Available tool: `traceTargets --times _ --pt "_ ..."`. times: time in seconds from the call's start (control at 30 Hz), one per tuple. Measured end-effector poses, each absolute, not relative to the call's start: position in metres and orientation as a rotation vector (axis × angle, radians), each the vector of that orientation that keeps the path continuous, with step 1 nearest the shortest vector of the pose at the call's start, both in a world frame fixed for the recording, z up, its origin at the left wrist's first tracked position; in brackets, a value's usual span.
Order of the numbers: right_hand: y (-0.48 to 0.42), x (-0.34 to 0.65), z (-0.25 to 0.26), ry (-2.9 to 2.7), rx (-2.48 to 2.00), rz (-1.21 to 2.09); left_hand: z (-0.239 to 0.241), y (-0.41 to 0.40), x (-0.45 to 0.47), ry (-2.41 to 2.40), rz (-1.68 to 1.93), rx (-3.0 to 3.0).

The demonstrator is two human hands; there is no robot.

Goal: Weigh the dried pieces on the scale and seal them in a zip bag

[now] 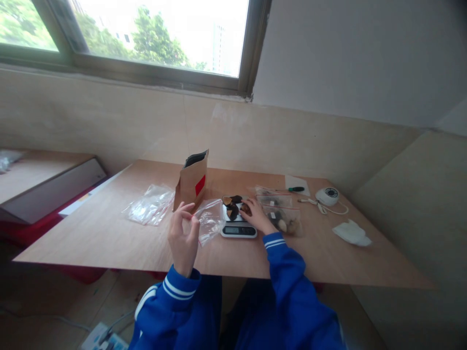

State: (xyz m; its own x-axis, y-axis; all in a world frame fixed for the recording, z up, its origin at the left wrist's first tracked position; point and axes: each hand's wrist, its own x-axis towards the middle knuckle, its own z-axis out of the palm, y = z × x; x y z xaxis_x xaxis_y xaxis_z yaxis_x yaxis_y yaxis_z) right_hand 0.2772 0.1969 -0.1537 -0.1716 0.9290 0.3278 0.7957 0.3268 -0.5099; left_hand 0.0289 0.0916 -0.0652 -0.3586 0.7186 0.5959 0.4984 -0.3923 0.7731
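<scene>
Head view looks down on a wooden worktop point(109, 233) under a window, with both blue-sleeved arms reaching forward. The left hand point(183, 236) is raised just above the worktop edge, its fingers point(188, 210) pinching the mouth of a small clear bag point(209, 219) that trails toward the scale. The right hand point(255, 214) rests at the right side of a small digital scale point(238, 224), fingers curled down onto the dark pieces point(233, 206) piled on its platform; whether they actually grip one cannot be told from here.

As a judgement, the step in hand is portioning: the pieces sit on the scale while the bag is held ready beside it. A next move would call for keeping the bag mouth open with one hand and lifting pieces off the platform without nudging the scale.

Close behind the bag stands a brown paper pouch point(192, 181) with a red label, open at the top and near enough to be knocked. Left of it lie loose empty clear bags point(149, 204). Right of the scale are filled clear bags point(282, 214), just beside the right wrist. Farther right lie a green-handled screwdriver point(296, 189), a round white device point(327, 196) with its cord, and a crumpled white tissue point(350, 232), all well apart from the hands.
</scene>
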Motion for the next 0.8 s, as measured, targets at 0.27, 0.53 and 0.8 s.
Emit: traceTargets --times 0.27,0.53,0.8 --pt "0.195 0.266 -0.148 -2.001 -1.563 0.169 -0.072 0.098 0.031 1.464 1.802 1.31" --pt "0.192 0.261 -0.144 -1.977 -1.499 0.101 -0.068 0.099 0.042 1.45 1.726 1.121" --pt "0.189 0.261 -0.125 -1.578 -1.393 0.302 -0.068 0.102 0.044 1.502 1.668 1.115"
